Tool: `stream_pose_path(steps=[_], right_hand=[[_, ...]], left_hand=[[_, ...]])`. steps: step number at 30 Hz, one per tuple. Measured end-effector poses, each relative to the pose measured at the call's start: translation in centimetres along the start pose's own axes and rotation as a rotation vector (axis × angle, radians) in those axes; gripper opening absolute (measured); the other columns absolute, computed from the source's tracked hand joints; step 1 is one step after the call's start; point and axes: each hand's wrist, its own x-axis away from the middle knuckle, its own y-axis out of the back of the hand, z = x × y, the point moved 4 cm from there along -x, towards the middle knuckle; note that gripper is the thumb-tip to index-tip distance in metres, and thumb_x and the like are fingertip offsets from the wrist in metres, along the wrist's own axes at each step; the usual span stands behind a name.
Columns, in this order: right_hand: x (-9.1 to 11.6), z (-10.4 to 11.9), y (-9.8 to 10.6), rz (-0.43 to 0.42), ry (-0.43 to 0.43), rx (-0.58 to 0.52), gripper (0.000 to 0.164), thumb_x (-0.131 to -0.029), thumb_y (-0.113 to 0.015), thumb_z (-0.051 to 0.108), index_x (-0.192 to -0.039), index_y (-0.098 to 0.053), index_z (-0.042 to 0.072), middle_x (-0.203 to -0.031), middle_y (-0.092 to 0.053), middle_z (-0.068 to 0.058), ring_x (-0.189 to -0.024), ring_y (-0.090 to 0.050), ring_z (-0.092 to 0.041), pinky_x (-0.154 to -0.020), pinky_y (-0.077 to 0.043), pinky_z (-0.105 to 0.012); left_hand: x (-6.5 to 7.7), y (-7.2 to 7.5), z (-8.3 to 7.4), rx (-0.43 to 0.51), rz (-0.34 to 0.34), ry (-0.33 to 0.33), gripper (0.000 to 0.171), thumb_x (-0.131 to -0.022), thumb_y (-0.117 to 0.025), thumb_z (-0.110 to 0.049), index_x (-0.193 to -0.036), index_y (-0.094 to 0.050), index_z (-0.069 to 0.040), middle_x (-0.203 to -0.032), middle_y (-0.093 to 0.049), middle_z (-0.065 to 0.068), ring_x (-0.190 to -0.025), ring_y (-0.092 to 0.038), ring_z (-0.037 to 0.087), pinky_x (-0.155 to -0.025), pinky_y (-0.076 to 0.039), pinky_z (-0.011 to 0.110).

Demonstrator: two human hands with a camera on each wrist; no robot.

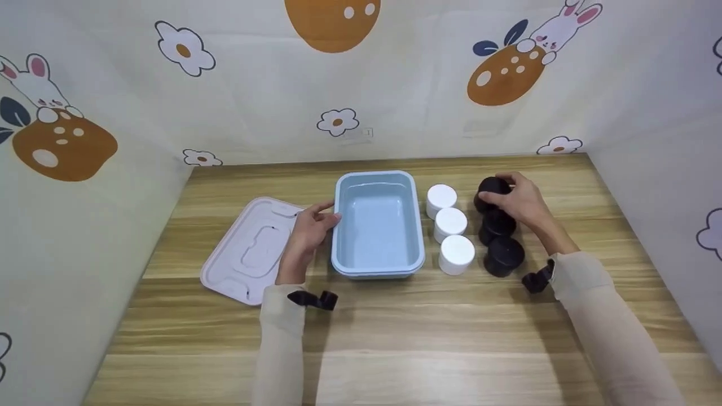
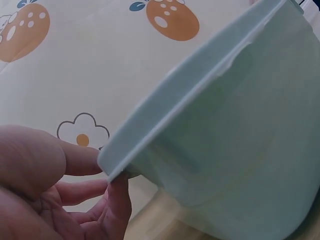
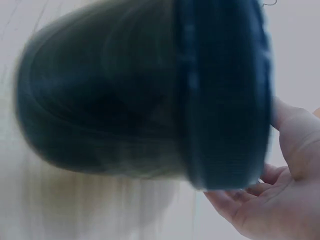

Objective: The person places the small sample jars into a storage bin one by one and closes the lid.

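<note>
A light blue rectangular plastic bin (image 1: 378,234) stands in the middle of the table; a second edge shows under its near rim. My left hand (image 1: 308,234) pinches the bin's left rim, thumb on the outer edge and fingers beneath, as the left wrist view shows. To the right, three black lidded jars stand in a column. My right hand (image 1: 525,201) holds the farthest black jar (image 1: 494,185) by its lid, thumb and fingers on either side. Nearer to me are the middle black jar (image 1: 498,224) and the nearest black jar (image 1: 504,255). In the right wrist view, a blurred black jar (image 3: 115,90) covers much of the hand.
Three white lidded jars, including the nearest white jar (image 1: 457,254), stand between the bin and the black ones. A pale pink lid (image 1: 225,270) lies at the left, partly under my left forearm. Patterned cloth walls (image 1: 395,84) enclose the wooden table (image 1: 428,338).
</note>
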Motion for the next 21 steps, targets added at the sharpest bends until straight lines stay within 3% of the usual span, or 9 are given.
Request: stream_pose_path(steps=[9, 16, 21], right_hand=[[0.4, 2.9, 1.4, -0.081, 0.066, 0.001, 0.075, -0.088, -0.074, 0.041, -0.146, -0.046, 0.001, -0.145, -0.049, -0.026, -0.128, -0.049, -0.038, -0.109, -0.042, -0.051], [0.8, 5.8, 1.2, -0.059, 0.132, 0.014, 0.071, -0.090, -0.070, 0.034, -0.148, -0.042, 0.003, -0.145, -0.046, -0.027, -0.129, -0.048, -0.040, -0.108, -0.043, -0.054], [0.9, 7.7, 0.7, -0.051, 0.211, 0.025, 0.067, -0.090, -0.071, 0.028, -0.146, -0.045, 0.001, -0.145, -0.046, -0.025, -0.126, -0.051, -0.040, -0.104, -0.047, -0.053]], left_hand=[[0.1, 0.1, -0.2, -0.020, 0.003, 0.001, 0.049, -0.099, -0.063, -0.015, -0.146, -0.051, -0.010, -0.128, -0.064, 0.022, -0.096, -0.067, 0.021, -0.082, -0.056, 0.036], [0.2, 0.3, 0.1, -0.014, 0.012, -0.002, 0.048, -0.099, -0.063, -0.016, -0.145, -0.052, -0.010, -0.127, -0.065, 0.022, -0.089, -0.067, 0.017, -0.074, -0.055, 0.030], [0.0, 0.4, 0.2, -0.014, 0.020, -0.015, 0.048, -0.099, -0.063, -0.016, -0.145, -0.052, -0.010, -0.127, -0.065, 0.022, -0.091, -0.068, 0.018, -0.075, -0.056, 0.030]])
